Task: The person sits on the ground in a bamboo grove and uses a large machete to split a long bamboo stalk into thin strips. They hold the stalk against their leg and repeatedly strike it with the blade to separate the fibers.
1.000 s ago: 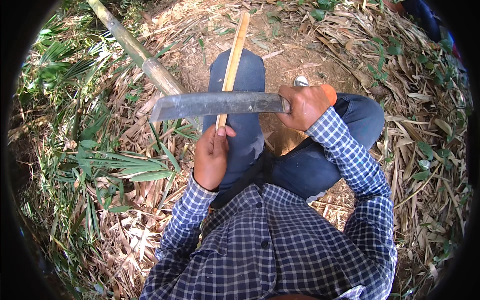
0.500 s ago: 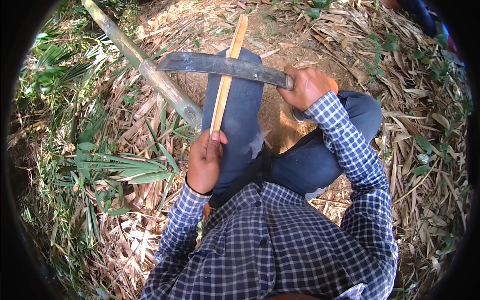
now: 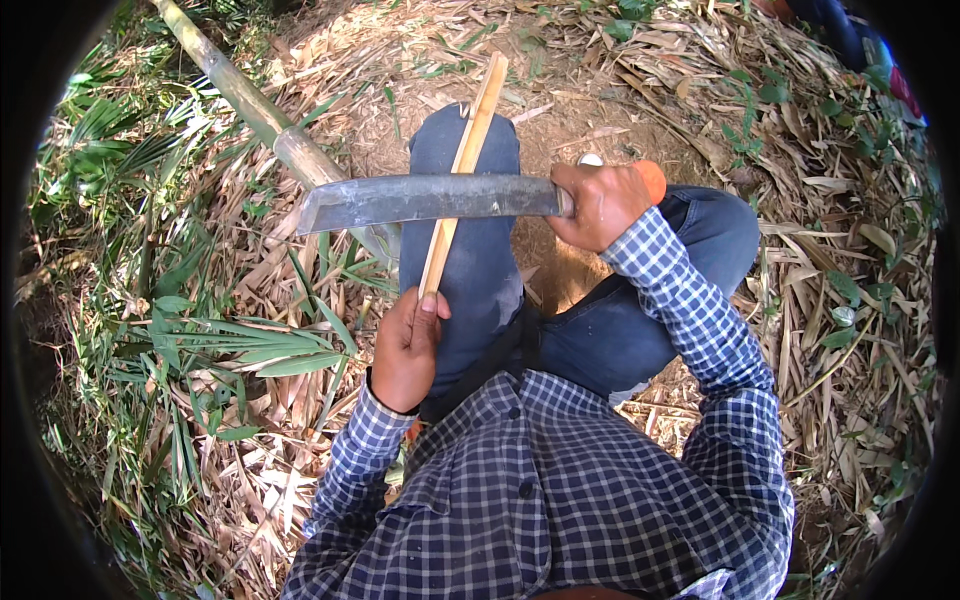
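Observation:
A pale split bamboo strip [image 3: 467, 152] slants up and away over my left knee. Its near end is pinched between the thumb and fingers of my left hand [image 3: 405, 345]. My right hand [image 3: 602, 205] is wrapped round the orange handle [image 3: 650, 181] of a machete [image 3: 400, 203]. The dark, broad blade lies across the strip at about its middle, its squared tip pointing left beyond my knee. A small curled shaving [image 3: 464, 111] stands near the strip's far part. My fingertips under the strip are hidden.
A long bamboo pole [image 3: 245, 105] lies on the ground at the far left, its near end beside my left knee. Dry leaves [image 3: 830, 215] cover the ground, with green fronds [image 3: 270, 345] at the left. Part of another person in dark blue [image 3: 840, 30] shows at the far right.
The machete blade has come nearer to me along the strip, and its tip has swung toward me. My left hand and the strip have shifted slightly nearer.

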Demonstrator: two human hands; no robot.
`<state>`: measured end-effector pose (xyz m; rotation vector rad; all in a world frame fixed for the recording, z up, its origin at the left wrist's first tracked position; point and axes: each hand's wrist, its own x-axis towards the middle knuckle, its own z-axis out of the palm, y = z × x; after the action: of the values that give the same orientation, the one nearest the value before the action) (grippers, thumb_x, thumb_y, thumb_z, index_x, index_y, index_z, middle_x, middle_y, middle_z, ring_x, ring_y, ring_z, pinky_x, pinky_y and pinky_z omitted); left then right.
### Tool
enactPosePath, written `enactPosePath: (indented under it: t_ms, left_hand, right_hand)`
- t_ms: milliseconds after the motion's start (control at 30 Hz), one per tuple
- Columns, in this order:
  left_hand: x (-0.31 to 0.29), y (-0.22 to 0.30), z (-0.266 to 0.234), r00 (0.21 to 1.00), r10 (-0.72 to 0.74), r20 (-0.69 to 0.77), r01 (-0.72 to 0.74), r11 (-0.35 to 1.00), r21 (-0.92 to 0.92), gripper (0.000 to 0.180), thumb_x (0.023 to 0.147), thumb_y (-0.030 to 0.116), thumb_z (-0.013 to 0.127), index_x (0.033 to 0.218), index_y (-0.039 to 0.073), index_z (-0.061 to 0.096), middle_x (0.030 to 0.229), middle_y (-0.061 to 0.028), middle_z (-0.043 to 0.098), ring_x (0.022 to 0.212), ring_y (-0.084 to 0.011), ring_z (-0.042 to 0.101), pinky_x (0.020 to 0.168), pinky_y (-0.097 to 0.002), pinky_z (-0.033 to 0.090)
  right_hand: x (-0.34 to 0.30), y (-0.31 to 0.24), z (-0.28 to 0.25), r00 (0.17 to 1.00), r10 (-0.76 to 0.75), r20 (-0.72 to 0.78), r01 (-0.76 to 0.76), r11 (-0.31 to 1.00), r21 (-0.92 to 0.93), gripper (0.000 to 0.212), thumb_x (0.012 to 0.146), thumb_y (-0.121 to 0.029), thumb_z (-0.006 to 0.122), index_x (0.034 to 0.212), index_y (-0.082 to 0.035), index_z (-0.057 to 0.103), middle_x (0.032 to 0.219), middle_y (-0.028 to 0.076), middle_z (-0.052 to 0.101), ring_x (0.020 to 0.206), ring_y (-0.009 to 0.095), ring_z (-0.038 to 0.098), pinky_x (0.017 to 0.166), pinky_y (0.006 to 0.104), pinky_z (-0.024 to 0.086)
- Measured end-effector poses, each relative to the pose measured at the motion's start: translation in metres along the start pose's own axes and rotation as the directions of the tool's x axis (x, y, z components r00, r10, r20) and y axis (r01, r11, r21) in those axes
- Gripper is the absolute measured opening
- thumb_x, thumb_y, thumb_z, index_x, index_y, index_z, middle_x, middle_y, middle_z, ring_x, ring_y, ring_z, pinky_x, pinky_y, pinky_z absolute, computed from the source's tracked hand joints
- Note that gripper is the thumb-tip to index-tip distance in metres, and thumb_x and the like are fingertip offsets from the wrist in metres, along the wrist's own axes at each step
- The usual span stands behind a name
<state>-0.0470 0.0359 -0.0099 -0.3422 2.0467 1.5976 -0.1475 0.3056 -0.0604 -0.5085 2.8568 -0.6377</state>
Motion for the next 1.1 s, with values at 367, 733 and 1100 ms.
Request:
enactPosePath:
  t_ms: [367, 733, 1100]
  left_hand:
    - [-0.007, -0.003, -0.001, 1.000, -0.007, -0.011, 0.007, 0.999, 0.033, 0.030, 0.106, 0.022, 0.041, 0.085, 0.005, 0.054, 0.060, 0.0048, 0.037, 0.054, -0.0045, 0.032, 0.050, -0.0238, 0.026]
    - [0.014, 0.016, 0.005, 0.997, -0.018, -0.080, 0.008, 0.991, -0.134, 0.038, 0.107, 0.029, 0.040, 0.113, -0.001, 0.062, 0.066, 0.0045, 0.037, 0.059, -0.0036, 0.032, 0.052, -0.0213, 0.026]
    - [0.022, 0.010, 0.021, 0.985, -0.048, -0.167, 0.017, 0.982, -0.186, 0.045, 0.104, 0.031, 0.047, 0.136, 0.000, 0.053, 0.071, 0.0065, 0.042, 0.052, -0.0007, 0.032, 0.045, -0.0185, 0.024]
  right_hand:
    - [0.024, 0.032, 0.011, 0.992, 0.106, -0.068, -0.110, 0.993, -0.053, 0.022, 0.079, -0.031, 0.065, 0.088, -0.011, 0.071, 0.059, 0.015, 0.064, 0.054, 0.032, 0.066, 0.056, 0.0448, 0.054]
    - [-0.002, 0.008, -0.001, 0.954, 0.281, -0.101, -0.247, 0.933, 0.261, 0.023, 0.075, -0.025, 0.070, 0.089, -0.006, 0.068, 0.066, 0.020, 0.064, 0.062, 0.038, 0.066, 0.061, 0.0449, 0.052]
    - [-0.018, -0.009, 0.010, 0.998, 0.034, -0.046, -0.029, 0.994, 0.104, 0.029, 0.072, -0.027, 0.072, 0.089, -0.006, 0.062, 0.069, 0.016, 0.066, 0.061, 0.036, 0.066, 0.057, 0.0468, 0.052]
